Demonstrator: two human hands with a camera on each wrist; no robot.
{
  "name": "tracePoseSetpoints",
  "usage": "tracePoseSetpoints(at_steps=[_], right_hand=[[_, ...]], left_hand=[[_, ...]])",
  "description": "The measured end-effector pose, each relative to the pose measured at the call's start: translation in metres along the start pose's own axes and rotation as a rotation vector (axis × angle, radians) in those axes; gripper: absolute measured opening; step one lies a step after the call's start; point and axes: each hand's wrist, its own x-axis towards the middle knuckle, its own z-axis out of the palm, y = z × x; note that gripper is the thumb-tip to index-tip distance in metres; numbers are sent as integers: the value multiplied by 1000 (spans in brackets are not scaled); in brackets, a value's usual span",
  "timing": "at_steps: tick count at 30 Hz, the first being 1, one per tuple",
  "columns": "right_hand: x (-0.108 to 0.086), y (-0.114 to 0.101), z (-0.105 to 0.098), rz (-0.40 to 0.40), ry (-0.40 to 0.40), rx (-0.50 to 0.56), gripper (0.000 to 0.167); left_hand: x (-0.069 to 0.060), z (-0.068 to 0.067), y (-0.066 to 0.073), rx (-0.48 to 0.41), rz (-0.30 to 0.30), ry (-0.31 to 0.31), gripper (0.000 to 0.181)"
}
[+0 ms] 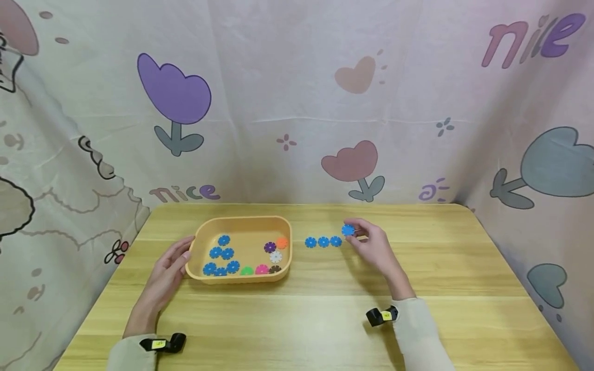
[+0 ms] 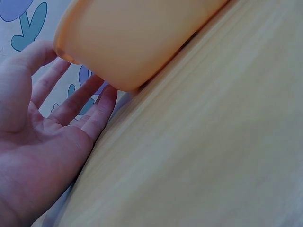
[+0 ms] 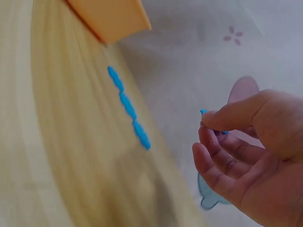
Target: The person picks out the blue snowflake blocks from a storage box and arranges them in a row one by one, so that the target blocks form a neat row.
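Observation:
In the head view, my right hand [image 1: 375, 250] pinches a blue snowflake disc [image 1: 348, 230] between thumb and fingertips. The disc is just above the table, past the right end of a row of 3 blue discs [image 1: 323, 241]. From the right wrist, only slim edges of the pinched disc [image 3: 203, 112] show at the fingertips. A shallow yellow plastic basket [image 1: 241, 280] stands left of the row. My left hand [image 1: 165, 270] holds its left end, thumb at the rim and fingers against the outer wall [image 2: 118, 42].
Inside the basket, several blue discs [image 1: 227, 253] lie at the left. Toward the right are purple [image 1: 270, 247], orange [image 1: 281, 242], white [image 1: 276, 256], green [image 1: 247, 271], pink [image 1: 262, 269] and brown [image 1: 275, 269] ones. A patterned curtain [image 1: 278, 103] hangs behind the wooden table [image 1: 297, 330].

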Motion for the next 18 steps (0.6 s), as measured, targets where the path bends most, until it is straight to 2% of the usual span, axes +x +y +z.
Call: tracePoseSetpoints(at_steps=[11, 18], right_hand=[[1, 30, 3, 69, -4, -80, 34], [-2, 40, 5, 75, -15, -154, 34]], left_hand=[[2, 0, 2, 8, -2, 9, 48], [2, 1, 1, 0, 1, 5, 47]])
